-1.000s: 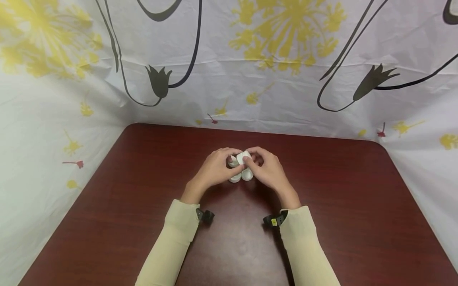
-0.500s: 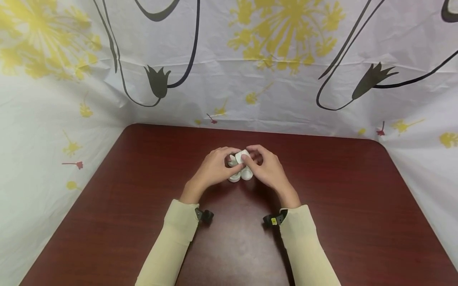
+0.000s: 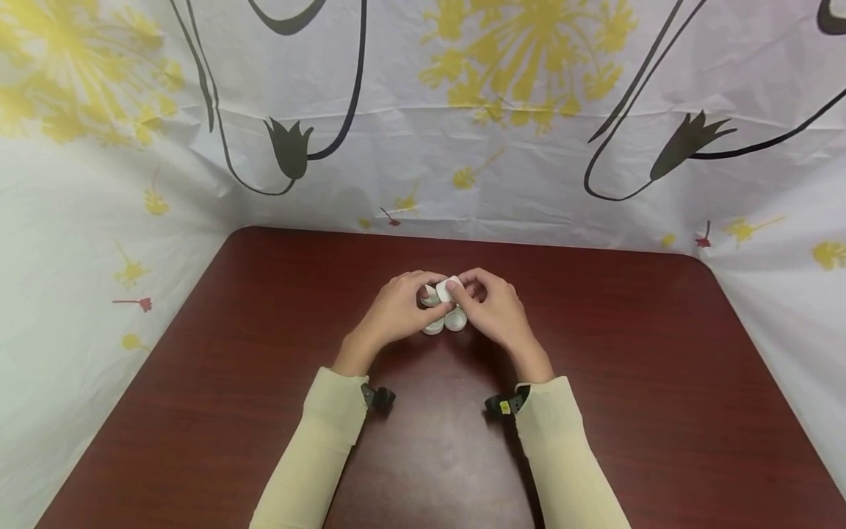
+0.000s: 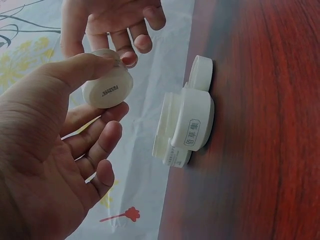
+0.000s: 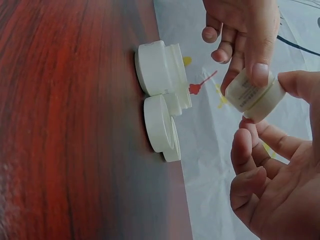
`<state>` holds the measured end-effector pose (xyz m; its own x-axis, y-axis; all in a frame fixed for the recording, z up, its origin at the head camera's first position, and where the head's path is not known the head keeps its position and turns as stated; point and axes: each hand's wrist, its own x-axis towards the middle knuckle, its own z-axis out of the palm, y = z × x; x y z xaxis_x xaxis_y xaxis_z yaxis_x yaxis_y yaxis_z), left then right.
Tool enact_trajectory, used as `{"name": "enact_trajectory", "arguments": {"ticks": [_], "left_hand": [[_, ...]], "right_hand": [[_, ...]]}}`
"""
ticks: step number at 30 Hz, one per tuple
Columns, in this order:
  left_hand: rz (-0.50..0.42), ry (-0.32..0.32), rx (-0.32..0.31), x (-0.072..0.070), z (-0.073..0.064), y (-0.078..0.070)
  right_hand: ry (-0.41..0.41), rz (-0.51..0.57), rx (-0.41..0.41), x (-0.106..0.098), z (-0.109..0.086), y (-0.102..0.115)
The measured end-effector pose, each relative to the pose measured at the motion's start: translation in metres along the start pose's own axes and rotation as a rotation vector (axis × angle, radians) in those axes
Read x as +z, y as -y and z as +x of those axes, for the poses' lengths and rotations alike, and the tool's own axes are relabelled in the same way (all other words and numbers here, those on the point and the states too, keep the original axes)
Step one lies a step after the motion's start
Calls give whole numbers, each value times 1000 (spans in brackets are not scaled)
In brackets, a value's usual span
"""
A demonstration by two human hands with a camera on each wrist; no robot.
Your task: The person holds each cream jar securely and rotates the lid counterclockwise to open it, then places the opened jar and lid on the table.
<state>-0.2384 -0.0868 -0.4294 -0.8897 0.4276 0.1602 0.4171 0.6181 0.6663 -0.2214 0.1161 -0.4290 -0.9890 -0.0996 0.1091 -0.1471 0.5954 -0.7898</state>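
Observation:
Above the middle of the table, both hands hold one small white cream jar (image 3: 446, 291) with its lid on. My left hand (image 3: 398, 310) pinches the printed jar body (image 5: 242, 92) between thumb and fingers; the base faces the left wrist camera. My right hand (image 3: 494, 308) pinches the white lid (image 5: 267, 103) at the other end, its lower fingers curled loosely. Just below the hands, an open white jar (image 4: 190, 120) with dark lettering stands on the table. Another open jar is partly hidden behind it. A loose white lid (image 3: 455, 319) lies beside them, and a second lid shows partly in the right wrist view.
The dark red wooden table (image 3: 264, 441) has rounded far corners. A white cloth (image 3: 410, 147) with yellow and grey flower prints hangs behind it and along both sides.
Both hands stay in place around the held jar. The right thumb and the jar have shifted and tilted slightly; the jars and lids on the table have not moved.

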Motion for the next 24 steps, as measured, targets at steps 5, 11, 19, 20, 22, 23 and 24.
{"name": "enact_trajectory", "arguments": {"ticks": [5,11,19,20,22,23,24], "left_hand": [[-11,21,-6,-1,0,0],[-13,22,-7,0,0,0],[-8,6,-3,0,0,0],[-8,3,-2,0,0,0],[-12,0,-2,-1,0,0],[-14,-2,-2,0,0,0],[-19,-3,0,-1,0,0]], "right_hand": [[13,-6,-16,0,0,1],[24,-6,-44,-1,0,2],[29,-2,-74,-1,-2,3],[30,-2,-75,-1,-2,3],[31,-1,-74,-2,-1,3],[32,3,-70,-2,-1,3],[31,8,-63,-2,-1,3]]}}
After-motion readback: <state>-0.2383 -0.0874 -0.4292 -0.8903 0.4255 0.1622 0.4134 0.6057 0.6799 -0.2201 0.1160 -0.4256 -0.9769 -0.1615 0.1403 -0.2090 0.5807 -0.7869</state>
